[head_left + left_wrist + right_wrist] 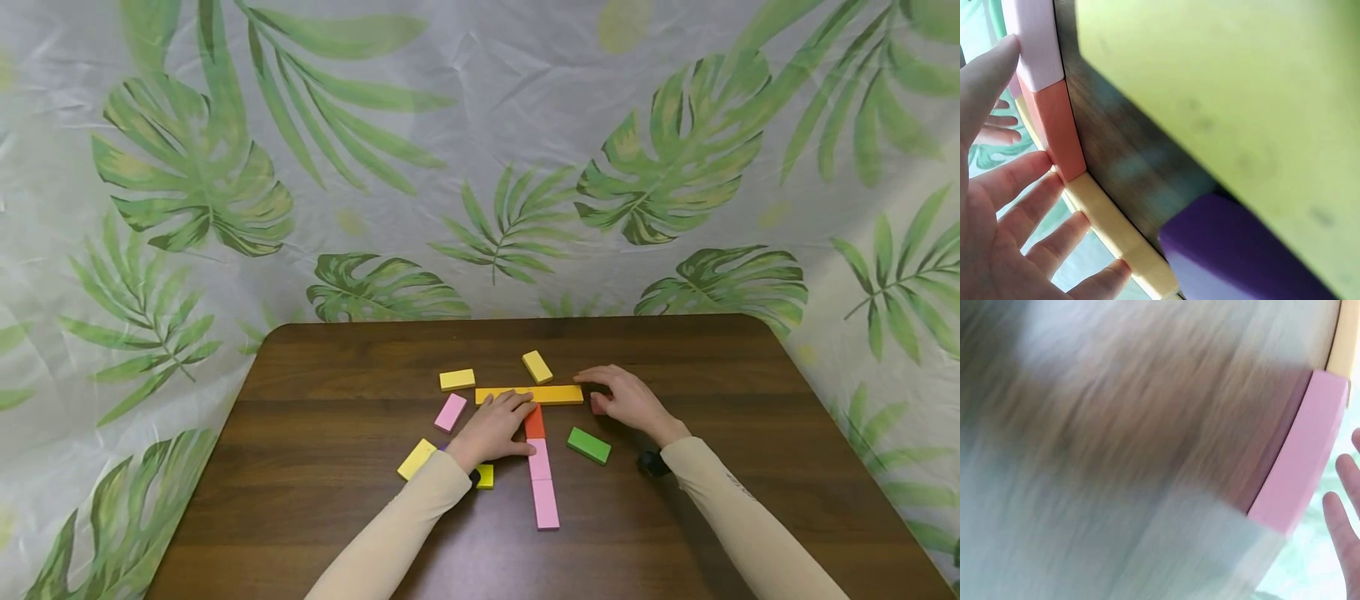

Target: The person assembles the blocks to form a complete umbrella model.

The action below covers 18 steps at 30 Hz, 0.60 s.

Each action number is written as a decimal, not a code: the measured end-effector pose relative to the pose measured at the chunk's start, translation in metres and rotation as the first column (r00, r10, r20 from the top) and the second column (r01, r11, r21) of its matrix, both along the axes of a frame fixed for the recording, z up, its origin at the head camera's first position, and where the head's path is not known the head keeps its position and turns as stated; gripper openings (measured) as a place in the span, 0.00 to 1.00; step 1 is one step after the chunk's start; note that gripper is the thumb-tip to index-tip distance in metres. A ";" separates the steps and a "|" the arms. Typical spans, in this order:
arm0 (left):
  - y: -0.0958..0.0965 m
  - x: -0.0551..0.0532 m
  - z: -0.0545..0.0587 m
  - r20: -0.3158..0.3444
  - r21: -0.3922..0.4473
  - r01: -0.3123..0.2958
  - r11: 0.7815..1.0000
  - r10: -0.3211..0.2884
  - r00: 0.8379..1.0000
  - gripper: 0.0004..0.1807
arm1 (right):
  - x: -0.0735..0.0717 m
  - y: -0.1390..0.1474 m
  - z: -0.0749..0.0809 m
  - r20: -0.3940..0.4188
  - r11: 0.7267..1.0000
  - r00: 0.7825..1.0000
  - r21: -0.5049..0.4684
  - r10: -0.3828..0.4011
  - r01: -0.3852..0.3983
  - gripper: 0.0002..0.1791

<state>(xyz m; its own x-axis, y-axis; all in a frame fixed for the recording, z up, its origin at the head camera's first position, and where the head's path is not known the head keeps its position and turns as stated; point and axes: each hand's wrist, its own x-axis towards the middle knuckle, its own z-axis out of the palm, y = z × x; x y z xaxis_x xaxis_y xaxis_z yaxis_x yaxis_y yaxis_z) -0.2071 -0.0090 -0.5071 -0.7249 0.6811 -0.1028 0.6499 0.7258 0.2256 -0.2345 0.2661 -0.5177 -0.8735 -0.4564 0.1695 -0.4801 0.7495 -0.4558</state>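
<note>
My left hand (491, 429) lies over a T of blocks, fingers extended. Its fingertips touch the join of the red block (535, 422) and the row of orange blocks (558, 394). In the left wrist view its thumb rests along a pink block (1035, 44) above the red block (1057, 131). My right hand (630, 400) hovers at the row's right end, fingers loosely spread. A darker pink block (597, 403) shows partly under it. In the right wrist view that pink block (1300, 456) meets the orange end (1341, 344), with the fingertips just beside it.
Pink blocks (545, 504) form the stem's lower end. A green block (588, 446) lies right of the stem. Yellow blocks (457, 380) (536, 367) lie behind the row. On the left are a pink block (451, 412), a yellow block (417, 459) and a purple block (1229, 250).
</note>
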 end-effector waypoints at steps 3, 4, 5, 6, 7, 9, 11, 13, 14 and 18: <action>0.000 0.001 0.000 0.005 -0.002 -0.004 1.000 0.004 1.000 0.39 | 0.002 0.007 0.001 0.012 1.000 1.000 0.006 -0.005 0.005 0.21; 0.000 0.001 0.000 0.006 -0.003 -0.004 1.000 0.004 1.000 0.39 | 0.003 0.009 0.001 0.014 1.000 1.000 0.012 -0.003 0.003 0.21; 0.000 0.001 0.000 0.008 -0.003 -0.005 1.000 0.005 1.000 0.39 | 0.005 0.011 0.001 0.015 1.000 1.000 0.019 0.000 0.000 0.21; 0.000 0.001 0.000 0.008 -0.002 -0.006 1.000 0.006 1.000 0.39 | 0.006 0.013 0.002 0.016 1.000 1.000 0.027 0.007 -0.007 0.20; 0.000 0.001 0.000 0.010 -0.001 -0.006 1.000 0.006 1.000 0.40 | 0.007 0.015 0.001 0.018 0.999 1.000 0.034 0.012 -0.012 0.20; 0.000 0.001 0.000 0.011 0.002 -0.007 1.000 0.007 1.000 0.39 | 0.009 0.018 0.001 0.019 0.999 0.999 0.048 0.026 -0.027 0.19; 0.000 0.001 0.000 0.013 0.004 -0.009 1.000 0.009 1.000 0.39 | 0.011 0.020 0.000 0.021 0.997 0.999 0.061 0.036 -0.038 0.18; 0.000 0.002 0.000 0.014 0.006 -0.010 1.000 0.010 1.000 0.39 | 0.013 0.022 -0.001 0.025 0.997 0.999 0.073 0.036 -0.038 0.19; 0.000 0.002 0.000 0.016 0.008 -0.011 1.000 0.011 1.000 0.39 | 0.014 0.023 -0.001 0.026 0.996 0.999 0.080 0.034 -0.036 0.19; 0.000 0.002 0.000 0.023 0.010 -0.013 1.000 0.013 1.000 0.39 | 0.016 0.025 -0.004 0.042 0.995 0.999 0.099 0.015 -0.019 0.21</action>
